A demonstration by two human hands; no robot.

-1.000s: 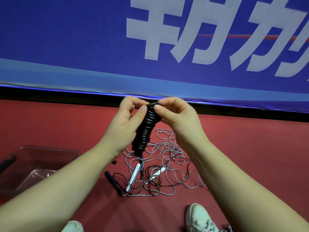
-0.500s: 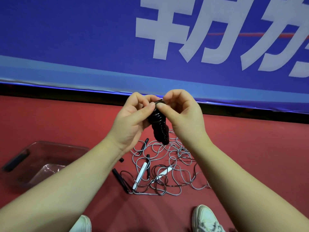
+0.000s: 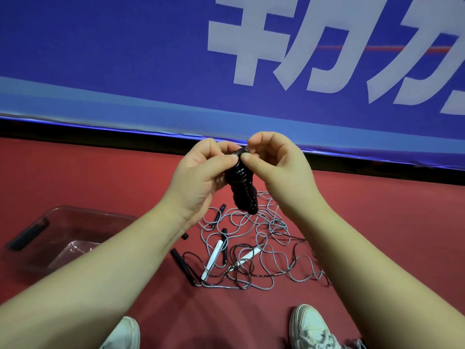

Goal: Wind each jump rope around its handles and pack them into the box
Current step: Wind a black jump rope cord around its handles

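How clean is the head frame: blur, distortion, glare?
Head view: even lighting, no hard shadows; wide-angle curve bends the banner edge; left hand, right hand and wound black rope sharp, faint sheen on its coils; clear box low-contrast with a pale reflection inside; shoes soft at the bottom edge.

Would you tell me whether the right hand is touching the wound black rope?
Touching. The head view shows the right hand pinching the top of the wound black rope, its thumb against the coils.
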